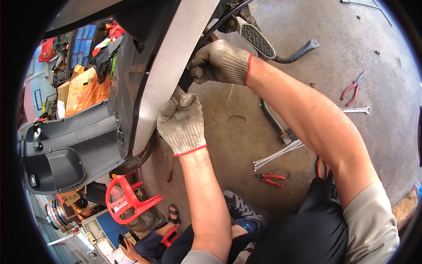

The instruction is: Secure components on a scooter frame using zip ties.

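Observation:
My left hand, in a grey knit glove with red cuff, has curled fingers at the lower edge of a scooter's silver panel. My right hand, gloved alike, is higher, its bent fingers reaching into the dark gap beside that panel, near a black cable. What either hand grips is hidden. A footpeg with black tread sticks out above my right hand. Left of the silver panel is a dark grey plastic body part.
Red pliers, a wrench, white zip ties, red-handled cutters and a screwdriver lie on the concrete floor. A red plastic stool and a seated person with a phone are lower left. Boxes crowd the left.

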Demonstrator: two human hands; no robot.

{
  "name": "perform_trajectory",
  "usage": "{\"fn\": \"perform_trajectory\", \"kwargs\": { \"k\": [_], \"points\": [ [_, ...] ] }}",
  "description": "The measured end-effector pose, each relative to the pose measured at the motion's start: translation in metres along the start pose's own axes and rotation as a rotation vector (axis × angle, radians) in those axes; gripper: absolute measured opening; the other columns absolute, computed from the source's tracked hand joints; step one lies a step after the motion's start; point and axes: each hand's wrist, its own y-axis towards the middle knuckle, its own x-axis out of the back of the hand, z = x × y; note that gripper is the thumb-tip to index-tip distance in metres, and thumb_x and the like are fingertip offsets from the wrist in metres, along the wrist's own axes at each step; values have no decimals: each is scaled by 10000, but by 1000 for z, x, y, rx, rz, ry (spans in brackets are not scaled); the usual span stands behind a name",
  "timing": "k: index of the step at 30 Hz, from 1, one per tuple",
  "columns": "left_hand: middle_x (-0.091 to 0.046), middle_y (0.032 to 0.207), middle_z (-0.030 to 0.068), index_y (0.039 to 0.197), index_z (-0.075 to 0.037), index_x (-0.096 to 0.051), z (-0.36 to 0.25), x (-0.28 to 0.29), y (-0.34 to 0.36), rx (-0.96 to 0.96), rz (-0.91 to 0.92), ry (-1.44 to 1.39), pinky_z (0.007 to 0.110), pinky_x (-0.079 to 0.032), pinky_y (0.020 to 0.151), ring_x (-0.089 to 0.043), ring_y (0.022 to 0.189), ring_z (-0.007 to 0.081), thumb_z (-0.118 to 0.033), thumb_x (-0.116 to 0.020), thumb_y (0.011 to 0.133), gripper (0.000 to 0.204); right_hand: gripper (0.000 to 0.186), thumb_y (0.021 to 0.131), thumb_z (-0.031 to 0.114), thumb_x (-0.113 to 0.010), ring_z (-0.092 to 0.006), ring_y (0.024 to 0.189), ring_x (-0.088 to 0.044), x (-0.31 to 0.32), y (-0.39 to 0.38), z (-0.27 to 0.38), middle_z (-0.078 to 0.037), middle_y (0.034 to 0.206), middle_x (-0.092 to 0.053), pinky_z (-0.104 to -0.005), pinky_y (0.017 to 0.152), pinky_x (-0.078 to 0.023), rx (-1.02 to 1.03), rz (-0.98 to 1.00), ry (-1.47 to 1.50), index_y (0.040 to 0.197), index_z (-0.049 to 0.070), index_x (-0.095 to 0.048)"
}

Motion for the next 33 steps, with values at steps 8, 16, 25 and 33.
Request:
{"fn": "perform_trajectory", "kwargs": {
  "k": [8, 16, 25, 33],
  "points": [
    [-671, 1108, 86, 957, -4, -636, -6, 14, 9, 30, 44, 36, 330, -416, 688, -583, 834, 170, 32, -451, 791, 252, 186, 873, -11, -592, -218, 653, -658, -8, -9, -1, -187, 818, -658, -347, 645, -598, 10, -134, -3, 1025, -116, -595],
    [-670, 1099, 87, 1021, -19, -624, -14, 16, 8, 49, 52, -30, 337, -407, 728, -583, 894, 177, 59, -466, 779, 300, 356, 904, 110, -545, -129, 806, -656, 14, -84, 18, -82, 1017, -702, -277, 769, -544, -32, -310, -729, 1242, 17, -608],
    [-677, 1102, 81, 969, -7, -623, -10, 1, 4, 43, -12, -35, 331, -419, 694, -620, 934, 164, 42, -435, 781, 270, 302, 872, 129, -544, -338, 982, -689, 86, -78, -34, -221, 1057, -685, -407, 847, -548, 20, -572, -1965, 1140, 36, -647],
    [-668, 1086, 92, 986, 5, -619, -6, 0, 4, 40, -41, -4, 343, -430, 669, -605, 869, 192, 59, -440, 761, 292, 346, 968, 147, -421, -327, 927, -705, 111, -31, -69, -203, 1111, -669, -459, 721, -565, -133, -656, -2062, 1274, 14, -511]
  ]
}}
